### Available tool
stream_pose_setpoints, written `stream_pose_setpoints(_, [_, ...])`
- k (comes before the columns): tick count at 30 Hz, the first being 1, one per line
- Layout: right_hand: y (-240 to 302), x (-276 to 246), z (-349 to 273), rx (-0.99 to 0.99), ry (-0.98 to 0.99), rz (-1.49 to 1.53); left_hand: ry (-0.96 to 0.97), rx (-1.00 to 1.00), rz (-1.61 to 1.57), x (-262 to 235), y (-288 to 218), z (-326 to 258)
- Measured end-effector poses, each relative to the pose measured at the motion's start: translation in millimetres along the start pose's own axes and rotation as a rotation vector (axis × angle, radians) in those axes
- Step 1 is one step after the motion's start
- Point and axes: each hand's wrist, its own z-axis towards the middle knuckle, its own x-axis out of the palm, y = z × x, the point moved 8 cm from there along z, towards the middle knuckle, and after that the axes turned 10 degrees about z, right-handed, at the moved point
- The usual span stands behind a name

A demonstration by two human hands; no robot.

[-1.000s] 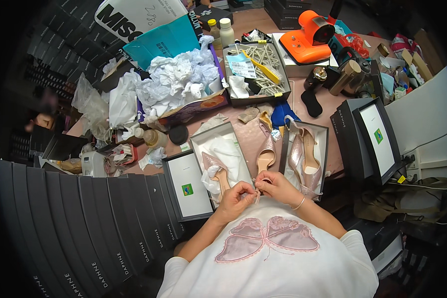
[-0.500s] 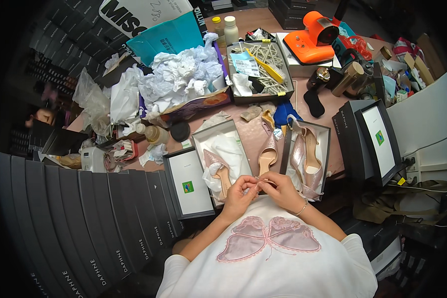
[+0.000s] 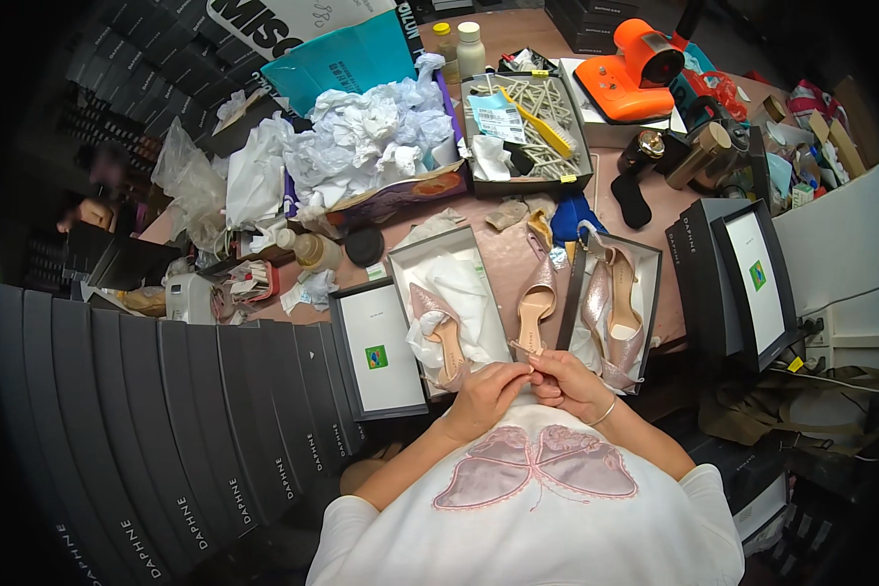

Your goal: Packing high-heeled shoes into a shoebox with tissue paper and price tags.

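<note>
Right hand [image 3: 574,389] has a thin pink strap [image 3: 525,349] pinched between thumb and fingertips; left hand [image 3: 491,396] has its fingertips together at the same spot, contents hidden, can't tell if it's gripping. Glittery pink pointed-toe shoe with beige insole [image 3: 537,298] lies just beyond the grip, heel end nearest the fingers. Left of grip: open dark-grey shoebox with white inside [image 3: 415,256], holding white tissue paper [image 3: 467,283] and another glittery pink shoe [image 3: 446,337]; farther left, white-lined box lid with a green square [image 3: 371,322]. Right of grip: second open grey shoebox [image 3: 649,283] with more glittery pink footwear [image 3: 601,308]. Well beyond the grip, to the left: purple-edged carton [image 3: 400,195] heaped with crumpled white paper [image 3: 371,127]. Straight beyond: black tray-like box [image 3: 532,186] with pale thin sticks, a yellow brush [image 3: 545,129] and a label sheet. Shoebox walls hem the shoe in on both sides; blue cloth [image 3: 576,217] crowds its far end. Beyond right: black sock-shaped item [image 3: 631,200], bright orange machine [image 3: 620,88]. Dark shoebox row [image 3: 215,420] fills the near left.
</note>
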Motion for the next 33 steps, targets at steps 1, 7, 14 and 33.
stream_pose_setpoints(1, [-3,-3,-1,0.024,-0.005,0.023,0.014,0.023,0.02,2,-2,-1])
stream_pose_setpoints(7, [-21,-19,-5,0.146,-0.034,0.075,0.135,0.046,0.022,20,-1,-13])
stream_pose_setpoints(14, [-24,-32,-12,0.16,-0.031,0.047,0.236,0.078,0.009,35,-4,-19])
stream_pose_setpoints(33, [24,9,-25,-0.389,0.089,-1.479,-0.473,-0.456,-1.474,-54,114,-19])
